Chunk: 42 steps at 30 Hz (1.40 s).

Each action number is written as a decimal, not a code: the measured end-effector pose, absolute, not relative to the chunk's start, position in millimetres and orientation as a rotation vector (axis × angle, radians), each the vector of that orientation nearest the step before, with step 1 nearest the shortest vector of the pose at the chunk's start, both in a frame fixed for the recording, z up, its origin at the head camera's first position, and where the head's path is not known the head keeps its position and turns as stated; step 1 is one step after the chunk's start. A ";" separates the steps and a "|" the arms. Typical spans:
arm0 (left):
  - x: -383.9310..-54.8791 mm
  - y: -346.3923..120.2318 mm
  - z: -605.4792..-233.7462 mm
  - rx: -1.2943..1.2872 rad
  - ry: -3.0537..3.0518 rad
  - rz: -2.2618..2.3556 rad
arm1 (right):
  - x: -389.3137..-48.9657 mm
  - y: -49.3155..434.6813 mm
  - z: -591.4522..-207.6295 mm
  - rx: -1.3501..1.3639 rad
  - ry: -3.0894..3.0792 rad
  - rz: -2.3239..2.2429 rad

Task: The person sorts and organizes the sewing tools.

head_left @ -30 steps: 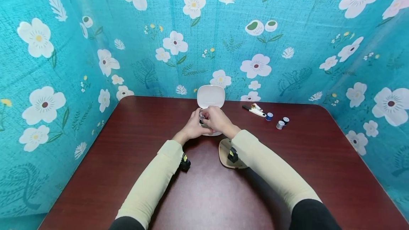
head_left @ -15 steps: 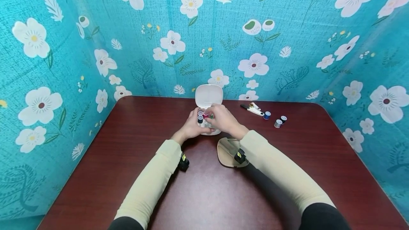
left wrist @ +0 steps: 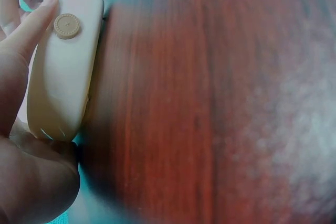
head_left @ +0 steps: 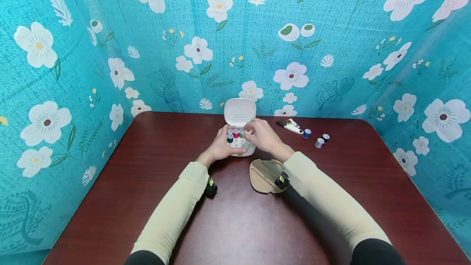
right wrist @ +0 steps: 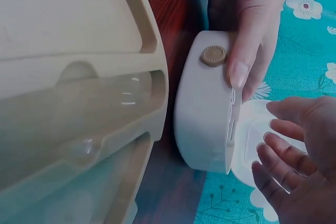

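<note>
A small white sewing box (head_left: 243,153) stands near the back of the table, its lid (head_left: 240,111) raised. My left hand (head_left: 220,144) grips the box from the left, thumb along the front above a round tan button (left wrist: 67,26). Several thread spools stand inside, among them a black spool (head_left: 230,138) and a red spool (head_left: 236,134). Over the right part of the box is my right hand (head_left: 262,136). In the right wrist view its fingers (right wrist: 283,158) are loosely bent and spread, with nothing visible between them. Its fingertips partly hide the spools on that side.
A tan tray-like piece (head_left: 263,179) lies in front of the box, under the right wrist. To the right are a blue spool (head_left: 307,133), a grey spool (head_left: 319,142), a black spool (head_left: 326,138) and a white-and-black tool (head_left: 294,128). A flowered curtain (head_left: 176,77) hangs behind.
My right hand has moved to the right across the box, uncovering the red spool and others in the row. The left hand keeps its grip on the box.
</note>
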<state>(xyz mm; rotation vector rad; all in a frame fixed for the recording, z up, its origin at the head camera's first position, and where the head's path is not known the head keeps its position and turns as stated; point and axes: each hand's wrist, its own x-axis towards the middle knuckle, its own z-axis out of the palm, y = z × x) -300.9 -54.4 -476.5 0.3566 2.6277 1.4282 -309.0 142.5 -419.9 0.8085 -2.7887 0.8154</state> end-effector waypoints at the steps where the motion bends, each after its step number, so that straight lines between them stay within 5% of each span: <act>1: -300.8 -54.4 -476.0 0.359 2.627 1.432 | -309.2 144.1 -419.9 0.804 -2.790 0.824; 42: -300.3 -53.6 -477.5 0.328 2.641 1.447 | -320.0 267.5 -455.2 0.239 -2.860 0.326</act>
